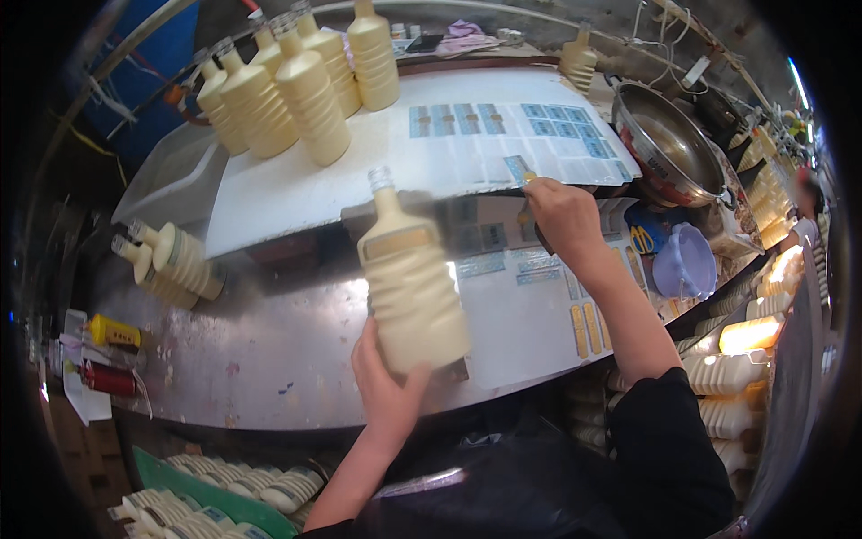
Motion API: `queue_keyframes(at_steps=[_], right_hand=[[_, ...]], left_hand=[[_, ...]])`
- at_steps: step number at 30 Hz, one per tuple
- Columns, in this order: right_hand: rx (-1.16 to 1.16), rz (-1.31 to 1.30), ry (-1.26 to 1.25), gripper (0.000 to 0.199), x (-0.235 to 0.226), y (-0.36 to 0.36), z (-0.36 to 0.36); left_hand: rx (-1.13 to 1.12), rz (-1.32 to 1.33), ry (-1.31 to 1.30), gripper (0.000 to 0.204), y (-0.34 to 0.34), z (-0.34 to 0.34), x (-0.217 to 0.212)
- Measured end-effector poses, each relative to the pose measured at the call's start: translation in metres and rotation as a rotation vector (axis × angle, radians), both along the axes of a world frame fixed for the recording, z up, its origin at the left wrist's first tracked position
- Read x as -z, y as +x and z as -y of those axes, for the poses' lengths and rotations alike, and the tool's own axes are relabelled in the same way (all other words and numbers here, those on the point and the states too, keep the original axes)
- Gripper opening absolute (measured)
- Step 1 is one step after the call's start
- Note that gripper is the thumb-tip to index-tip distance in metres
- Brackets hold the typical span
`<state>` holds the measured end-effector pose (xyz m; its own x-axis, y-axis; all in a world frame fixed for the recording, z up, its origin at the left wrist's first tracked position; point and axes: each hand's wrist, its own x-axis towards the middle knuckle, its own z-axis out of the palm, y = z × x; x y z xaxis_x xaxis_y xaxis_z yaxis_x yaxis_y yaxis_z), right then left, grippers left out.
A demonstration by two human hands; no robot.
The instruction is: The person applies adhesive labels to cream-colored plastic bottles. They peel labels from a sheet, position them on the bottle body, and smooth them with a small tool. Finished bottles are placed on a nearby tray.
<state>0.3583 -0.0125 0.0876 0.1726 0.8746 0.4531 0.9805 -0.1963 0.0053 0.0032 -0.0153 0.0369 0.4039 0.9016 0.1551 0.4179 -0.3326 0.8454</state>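
On the far left of the steel tabletop (269, 359) two cream plastic bottles (171, 265) lie on their sides, and a cluster of upright cream bottles (287, 90) stands on the raised white board (269, 193) behind them; none of these shows a label from here. At the near left edge, below the tabletop, a row of bottles with blue labels (242, 490) lies in a green crate, so part of the batch looks finished. In the middle, the left hand (388, 386) has its grip closed around the base of a cream bottle (409, 283), holding it upright above the tabletop, its face apparently still bare. To the right, the right hand (561, 216) pinches a small blue label (519, 169) at the edge of the label sheets (521, 126) on the board, with many labels left. Further right sit a metal bowl (669, 144) and stacks of more bottles (736, 368), so plenty seems left to do.
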Motion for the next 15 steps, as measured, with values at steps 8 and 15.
queue_keyframes(at_steps=[8,15], right_hand=[[-0.622,-0.374,-0.041,0.026,-0.041,-0.127,0.039],[-0.838,-0.135,-0.192,0.024,-0.023,-0.132,0.052]], left_hand=[[0.041,0.074,-0.024,0.095,-0.015,-0.002,0.009],[0.135,0.352,-0.223,0.098,-0.014,-0.018,0.011]])
